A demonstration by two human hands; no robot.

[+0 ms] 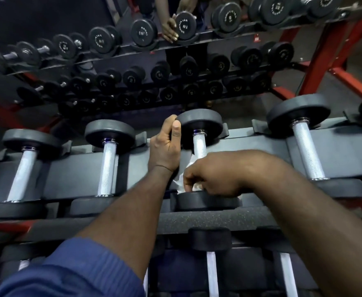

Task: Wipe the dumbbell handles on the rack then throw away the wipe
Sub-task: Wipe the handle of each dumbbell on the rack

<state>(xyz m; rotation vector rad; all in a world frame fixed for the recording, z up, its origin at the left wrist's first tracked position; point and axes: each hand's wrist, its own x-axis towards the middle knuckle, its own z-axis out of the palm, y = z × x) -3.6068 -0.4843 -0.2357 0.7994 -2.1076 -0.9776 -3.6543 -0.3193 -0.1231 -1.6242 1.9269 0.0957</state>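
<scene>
Risk: a sideways stroke may roll the dumbbell [199,123] in its cradle on the rack [261,142], and the thin wipe [181,181] may snag or tear on the knurled handle [199,146]. The left hand [165,146] curls round the dumbbell's far head, thumb on its rim. The right hand [208,179], fingers curled down, pinches the wipe at the handle's near end, by the rack's front edge.

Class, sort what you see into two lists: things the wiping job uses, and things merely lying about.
Job: white wipe in right hand; left hand gripping dumbbell head; dumbbell handle; neighbouring handles; rack.
Lying about: mirror reflection; blue sleeve.
</scene>
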